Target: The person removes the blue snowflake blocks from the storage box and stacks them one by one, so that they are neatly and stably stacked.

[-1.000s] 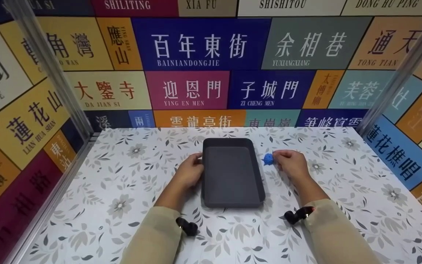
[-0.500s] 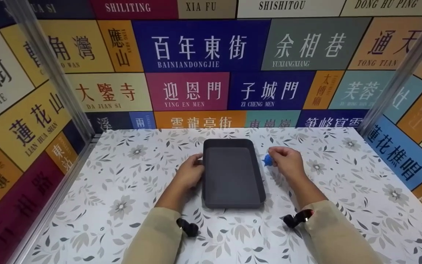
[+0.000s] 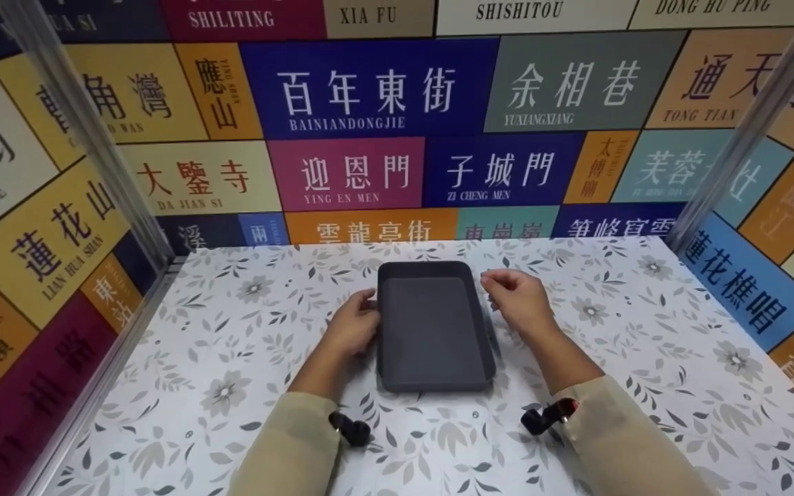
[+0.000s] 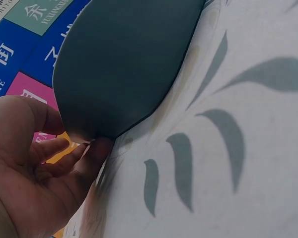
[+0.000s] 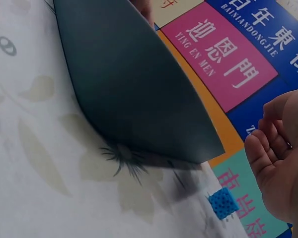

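A dark grey rectangular tray [image 3: 436, 331] lies on the table, its inside bare in the head view. My left hand [image 3: 352, 324] grips its left wall; in the left wrist view the thumb and fingertips [image 4: 100, 146] meet the wall near a corner. My right hand [image 3: 517, 300] is beside the tray's far right side, fingers loosely curled. The right wrist view shows nothing in that right hand [image 5: 283, 158]. A small bright blue block [image 5: 223, 203] with dark dots sits on the table, apart from the hand and just past the tray's corner. In the head view my hand hides it.
The table [image 3: 287, 441] has a white cover printed with grey flowers and leaves. Walls of coloured name panels [image 3: 369, 89] stand behind and on both sides, with clear corner posts [image 3: 104, 158]. A black wrist camera [image 3: 349, 428] sits at each sleeve.
My right hand has moved left towards the tray, its fingertips leaving the blue block, which has gone behind the hand in the head view. The left hand and the tray stay put.
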Motion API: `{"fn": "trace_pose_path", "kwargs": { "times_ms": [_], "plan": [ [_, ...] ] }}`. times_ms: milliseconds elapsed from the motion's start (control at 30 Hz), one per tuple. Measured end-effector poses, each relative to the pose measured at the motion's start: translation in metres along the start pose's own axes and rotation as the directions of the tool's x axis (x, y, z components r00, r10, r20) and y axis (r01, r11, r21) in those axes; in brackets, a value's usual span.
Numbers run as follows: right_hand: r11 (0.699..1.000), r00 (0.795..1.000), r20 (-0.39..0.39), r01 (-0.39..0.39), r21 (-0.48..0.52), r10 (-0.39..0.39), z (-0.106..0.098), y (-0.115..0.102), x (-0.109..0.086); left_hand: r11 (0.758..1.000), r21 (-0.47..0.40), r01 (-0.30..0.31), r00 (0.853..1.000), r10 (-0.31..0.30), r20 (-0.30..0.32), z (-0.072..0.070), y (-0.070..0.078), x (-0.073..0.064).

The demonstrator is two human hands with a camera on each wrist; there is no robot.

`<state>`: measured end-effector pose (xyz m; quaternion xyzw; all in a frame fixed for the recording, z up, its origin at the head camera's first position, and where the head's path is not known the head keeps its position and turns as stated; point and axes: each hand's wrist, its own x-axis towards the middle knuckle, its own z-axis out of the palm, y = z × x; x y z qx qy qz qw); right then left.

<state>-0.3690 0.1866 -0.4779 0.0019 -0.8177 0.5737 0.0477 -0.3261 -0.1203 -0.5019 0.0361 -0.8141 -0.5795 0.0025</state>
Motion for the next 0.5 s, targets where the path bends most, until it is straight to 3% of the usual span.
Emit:
{"fn": "trace_pose_path", "kwargs": {
  "times_ms": [167,300,433,500],
  "plan": [
    [0.997,0.999,0.036,0.010,-0.077,-0.007,-0.002,-0.011,0.000,0.998,0.046,0.041,0.999,-0.041,0.006,-0.001,-0.001,0.002],
    [0.990,0.996,0.088,0.039,-0.133,-0.028,-0.004,-0.019,-0.001,0.993,0.110,0.039,0.999,-0.037,-0.025,-0.005,0.003,0.002],
    [0.968,0.989,0.112,0.119,-0.221,-0.097,-0.008,-0.024,-0.003,0.976,0.215,-0.029,0.992,0.055,-0.115,-0.015,0.009,0.002],
    [0.945,0.984,0.111,0.166,-0.282,-0.140,-0.010,-0.025,-0.005,0.951,0.302,-0.070,0.982,0.120,-0.149,-0.023,0.010,0.003]
  ]
}}
